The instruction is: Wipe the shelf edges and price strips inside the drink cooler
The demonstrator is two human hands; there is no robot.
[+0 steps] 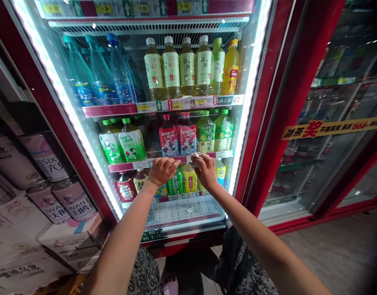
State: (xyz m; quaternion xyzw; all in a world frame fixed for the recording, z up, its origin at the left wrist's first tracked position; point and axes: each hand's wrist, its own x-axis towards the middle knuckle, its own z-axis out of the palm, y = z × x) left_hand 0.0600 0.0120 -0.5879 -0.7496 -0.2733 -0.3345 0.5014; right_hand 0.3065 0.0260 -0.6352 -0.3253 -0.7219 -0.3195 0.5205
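My left hand [164,170] rests at the front edge of the middle shelf, its fingers curled over the label strip [129,166]; whether anything is in them is hidden. To its right, my right hand [205,169] pinches a crumpled white cloth or tissue [195,156] against the same strip. Just behind the hands stand two red-capped bottles [169,135]. Green-capped tea bottles [132,141] are at the left of that shelf, and more green-capped bottles [224,130] at the right. Below the hands is a row of drinks with a yellow-labelled bottle [190,179].
The upper shelf holds blue bottles [120,73] and pale-labelled tea bottles [170,67]. A wire rack [182,211] lies at the fridge bottom. Stacked cans [74,198] and cartons stand at the left. A red-framed glass door [299,172] is at the right.
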